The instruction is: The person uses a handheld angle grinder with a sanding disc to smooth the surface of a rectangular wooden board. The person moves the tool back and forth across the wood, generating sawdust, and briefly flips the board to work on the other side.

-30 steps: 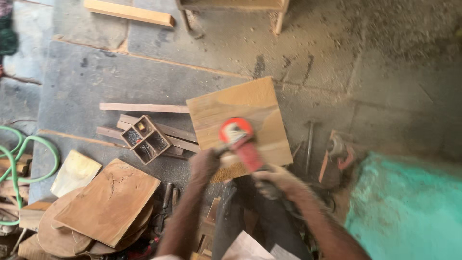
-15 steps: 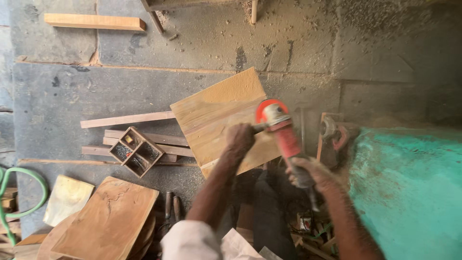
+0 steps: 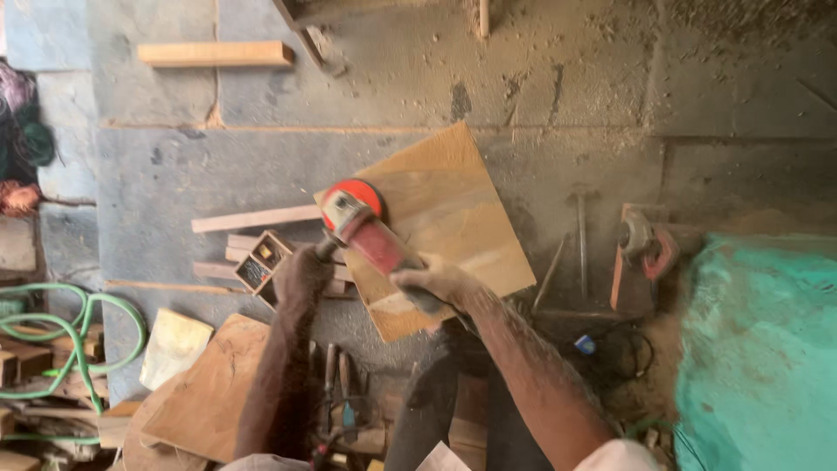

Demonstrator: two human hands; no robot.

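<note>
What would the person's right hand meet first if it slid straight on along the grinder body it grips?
Probably the grinder's red guard, then the board's left edge; depth is unclear.

Single head-worn camera, no second view, so nothing overlaps. It looks steeply down past the wearer's own forearms at a dusty grey concrete floor (image 3: pixel 540 78), close enough that both arms run out of the bottom edge. Frame centre sits on a square tan wooden board (image 3: pixel 453 209). Left edge reaches a coiled green hose (image 3: pixel 78 340); right edge is filled by a turquoise painted surface (image 3: pixel 767 349).
</note>
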